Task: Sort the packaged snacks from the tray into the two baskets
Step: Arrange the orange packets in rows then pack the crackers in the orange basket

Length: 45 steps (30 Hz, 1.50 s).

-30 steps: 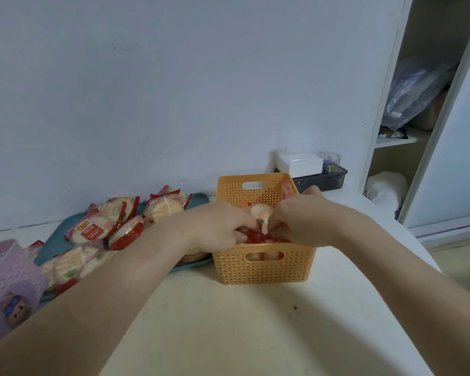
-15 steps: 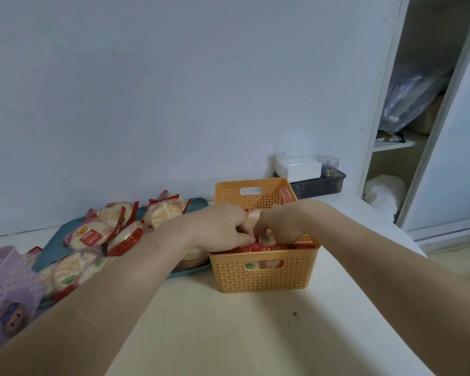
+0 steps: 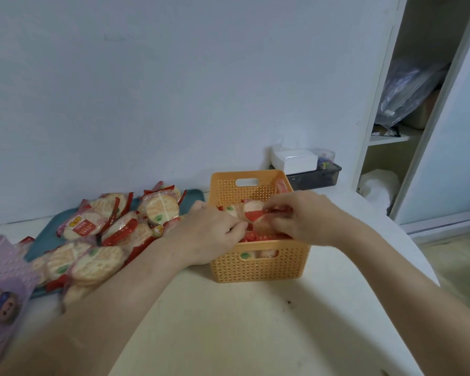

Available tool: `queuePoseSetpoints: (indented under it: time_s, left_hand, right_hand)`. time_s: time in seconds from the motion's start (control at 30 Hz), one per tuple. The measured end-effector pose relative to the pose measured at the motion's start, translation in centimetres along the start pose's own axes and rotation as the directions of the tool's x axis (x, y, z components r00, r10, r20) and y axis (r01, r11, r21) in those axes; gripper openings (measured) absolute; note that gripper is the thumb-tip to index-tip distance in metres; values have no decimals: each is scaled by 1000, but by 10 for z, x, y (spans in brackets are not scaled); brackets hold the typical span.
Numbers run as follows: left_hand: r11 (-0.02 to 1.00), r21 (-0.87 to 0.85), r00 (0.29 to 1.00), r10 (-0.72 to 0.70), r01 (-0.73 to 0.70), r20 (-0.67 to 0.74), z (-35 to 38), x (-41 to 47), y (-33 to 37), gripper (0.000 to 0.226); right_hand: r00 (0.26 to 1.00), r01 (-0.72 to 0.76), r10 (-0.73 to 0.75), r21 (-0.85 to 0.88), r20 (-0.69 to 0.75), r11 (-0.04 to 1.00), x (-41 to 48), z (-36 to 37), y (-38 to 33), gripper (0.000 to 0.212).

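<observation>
Since the earlier frame both hands have drawn slightly apart over the orange basket (image 3: 258,267). Right hand (image 3: 307,218) grip pinches a red-edged snack packet (image 3: 258,213) above the basket's contents. Left hand (image 3: 209,234) fingers curl there; grip cannot be told. Teal tray (image 3: 46,240) adjoins; purple basket (image 3: 3,267) at desk (image 3: 228,321) left.

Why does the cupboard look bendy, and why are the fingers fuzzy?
Head view: the wide-angle lens tilts and bows the cupboard frame near the edge; head view: the left hand and the right hand, pinching a snack pack over the orange basket, look smeared, probably from moving; head view: soft even light, faint shadows.
</observation>
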State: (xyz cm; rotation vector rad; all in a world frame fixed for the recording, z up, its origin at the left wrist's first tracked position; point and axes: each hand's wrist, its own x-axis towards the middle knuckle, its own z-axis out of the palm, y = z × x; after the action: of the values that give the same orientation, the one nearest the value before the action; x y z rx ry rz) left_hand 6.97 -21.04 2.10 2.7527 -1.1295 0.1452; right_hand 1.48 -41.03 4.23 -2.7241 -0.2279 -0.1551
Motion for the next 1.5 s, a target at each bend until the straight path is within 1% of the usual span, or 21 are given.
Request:
queuePoseSetpoints:
  time_s: [0.07, 0.1, 0.13, 0.17, 0.23, 0.27, 0.33, 0.43, 0.53, 0.73, 0.83, 0.93, 1.0, 1.03, 1.1, 1.13, 1.2, 1.27, 1.4, 1.43, 1.5]
  left_hand:
    - [996, -57, 986, -71, 63, -152, 3, -2, 3, 33]
    - [988, -78, 959, -149, 134, -242, 4, -2, 5, 23]
    - [966, -92, 926, -257, 240, -276, 4, -3, 6, 26]
    - [933, -123, 904, -359, 339, -233, 2, -3, 6, 33]
    - [869, -219, 889, -458, 444, -14, -2, -3, 8, 38]
    - [848, -262, 887, -455, 460, 83, -5, -3, 10, 39]
    - [822, -293, 872, -470, 488, 134, -11, -6, 16, 39]
    - [827, -244, 859, -509, 507, 59, -14, -13, 23, 39]
    - [843, -223, 854, -515, 490, -71, -7, -27, 29, 40]
    - [875, -247, 801, -482, 417, -355, 7, -63, 31, 51]
    - [865, -193, 771, -501, 464, -394, 1, -86, 27, 51]
    - [844, -149, 763, -532, 516, -367, -6, -105, 24, 47]
    - [821, -159, 748, -567, 549, -346, -8, -113, 21, 47]
    - [817, -146, 744, -570, 558, -349, -10, -114, 18, 49]
    - [826, -55, 764, -541, 560, -350, -12, -114, 15, 52]
    - [827, -6, 778, -530, 562, -337, -12, -115, 14, 53]
    - [832, 69, 805, -508, 551, -308, -13, -116, 13, 54]
    - [857, 108, 834, -452, 505, -316, -17, -115, 12, 53]
    - [945, 58, 866, -268, 322, -422, -42, -87, 7, 35]
    - [955, 33, 886, -260, 295, -385, -49, -74, 5, 32]
    - [952, 87, 942, -272, 293, -197, -52, -45, 2, 29]
  right_hand:
    - [993, -24, 21, -24, -119, 999, -9, 19, -2, 25]
    - [984, -40, 37, -12, -173, 999, -12, 26, -2, 32]
    - [975, -56, 54, 0, -216, 998, -13, 31, -1, 38]
    - [968, -69, 67, -1, -243, 998, -13, 34, 0, 41]
    - [958, -94, 72, -66, -278, 993, -12, 37, 1, 42]
    - [953, -96, 60, -107, -297, 990, -11, 39, 0, 42]
    - [942, -96, 35, -167, -334, 981, -10, 41, -2, 42]
    - [928, -81, 1, -199, -373, 977, -13, 42, -2, 44]
    - [911, -41, -59, -231, -409, 972, -20, 42, 0, 45]
    - [825, 81, -228, -292, -517, 953, -32, 55, -11, 33]
    - [844, 141, -274, -304, -461, 942, -33, 61, -27, 28]
    - [886, 187, -286, -282, -366, 941, -30, 63, -47, 23]
    - [872, 220, -291, -216, -394, 951, -26, 59, -58, 24]
    - [843, 232, -300, -202, -446, 952, -22, 56, -61, 25]
    - [790, 194, -280, -211, -545, 958, -13, 48, -63, 23]
    - [796, 144, -243, -216, -554, 966, -8, 44, -65, 27]
    - [882, 20, -125, -228, -455, 973, 1, 38, -66, 45]
    - [944, -56, -46, -296, -327, 953, 8, 36, -69, 53]
    - [954, -78, -47, -397, -296, 915, 13, 41, -67, 25]
    - [956, -78, -38, -378, -291, 922, 13, 42, -67, 24]
    - [961, -66, -25, -317, -274, 946, 12, 45, -67, 27]
